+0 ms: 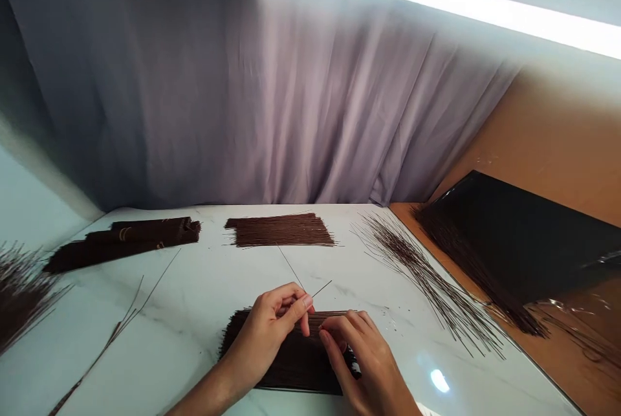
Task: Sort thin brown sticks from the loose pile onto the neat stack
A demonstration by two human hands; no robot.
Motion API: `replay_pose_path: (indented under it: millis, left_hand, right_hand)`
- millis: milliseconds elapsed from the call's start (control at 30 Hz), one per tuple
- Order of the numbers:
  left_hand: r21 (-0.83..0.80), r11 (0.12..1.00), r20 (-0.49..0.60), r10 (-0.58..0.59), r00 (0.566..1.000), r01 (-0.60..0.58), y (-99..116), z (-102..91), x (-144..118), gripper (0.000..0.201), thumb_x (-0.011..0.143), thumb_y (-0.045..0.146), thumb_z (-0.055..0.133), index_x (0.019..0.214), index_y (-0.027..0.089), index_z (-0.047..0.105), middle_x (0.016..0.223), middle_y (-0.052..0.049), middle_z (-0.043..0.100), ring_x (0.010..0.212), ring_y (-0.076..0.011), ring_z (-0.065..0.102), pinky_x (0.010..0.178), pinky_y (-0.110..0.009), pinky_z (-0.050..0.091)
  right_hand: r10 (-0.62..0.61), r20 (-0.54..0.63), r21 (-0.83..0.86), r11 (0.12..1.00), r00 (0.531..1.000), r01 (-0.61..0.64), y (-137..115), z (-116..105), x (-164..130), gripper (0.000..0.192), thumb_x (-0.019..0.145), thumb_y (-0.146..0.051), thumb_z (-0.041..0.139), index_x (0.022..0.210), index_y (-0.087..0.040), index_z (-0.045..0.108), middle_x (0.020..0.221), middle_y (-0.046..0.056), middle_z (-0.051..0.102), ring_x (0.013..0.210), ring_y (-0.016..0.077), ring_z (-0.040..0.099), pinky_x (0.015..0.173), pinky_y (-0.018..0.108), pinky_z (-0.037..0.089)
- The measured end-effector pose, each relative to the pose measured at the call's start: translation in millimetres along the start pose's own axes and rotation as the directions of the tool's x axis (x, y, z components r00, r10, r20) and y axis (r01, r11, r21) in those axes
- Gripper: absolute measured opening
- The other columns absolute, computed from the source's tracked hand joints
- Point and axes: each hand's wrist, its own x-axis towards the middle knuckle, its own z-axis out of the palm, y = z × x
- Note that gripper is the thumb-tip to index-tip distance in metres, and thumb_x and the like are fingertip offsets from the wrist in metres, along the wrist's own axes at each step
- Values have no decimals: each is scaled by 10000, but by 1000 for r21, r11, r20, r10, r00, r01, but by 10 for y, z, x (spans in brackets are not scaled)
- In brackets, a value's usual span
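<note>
At lower centre of the frame, left hand pinching two thin sticks between thumb and fingertips, tips fanning up and apart. Just right of it, right hand lying palm down, fingers curled on the flat stack of brown sticks beneath both hands, gripping nothing clearly. Above, mid-frame, a second neat stack on the white marble table. To the upper left, tied dark bundles. To the right, loose sticks fanned out, well apart. At far right, a black sheet.
</note>
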Motion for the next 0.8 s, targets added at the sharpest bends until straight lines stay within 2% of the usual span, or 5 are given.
replay_pose_path:
  millis: [200,467,633,733,800]
  left_hand:
    - [-26,1000,30,-14,999,15,63,-29,-21,357,1006,467,539,828,172,636,664,29,593,532,-98,336,534,-241,282]
    - [-64,998,32,-7,999,9,159,-52,-38,334,1002,446,565,823,173,631,647,37,587,505,-80,320,525,-234,283]
    - [-155,988,54,-20,998,28,192,-54,-44,327,987,434,583,817,166,660,618,34,583,505,-78,318,522,-232,255]
    - [-269,958,174,-56,983,103,234,-114,-79,307,952,414,616,771,171,661,568,30,590,486,-76,341,513,-236,218]
    - [-323,931,291,-74,954,171,277,-161,-117,276,911,394,652,740,177,651,599,14,631,468,-72,415,504,-241,196]
  right_hand:
    - [-8,-13,21,1000,1000,8,-69,-85,34,154,1026,-150,474,1011,-223,609,799,30,638,724,189,591,661,312,479]
    - [-57,-121,19,998,991,59,-73,-77,36,147,1010,-132,504,1003,-212,627,722,20,604,671,179,540,626,310,454]
    - [44,-50,190,981,998,-34,-102,-133,49,172,1046,-212,469,979,-228,627,746,18,631,689,179,572,660,304,470]
    - [195,95,436,873,976,-217,-157,-215,64,261,1077,-344,440,924,-236,622,719,-1,631,673,163,605,648,269,495]
    - [223,188,517,805,956,-290,-184,-293,83,295,1070,-413,460,904,-236,628,736,-2,639,683,158,619,642,257,501]
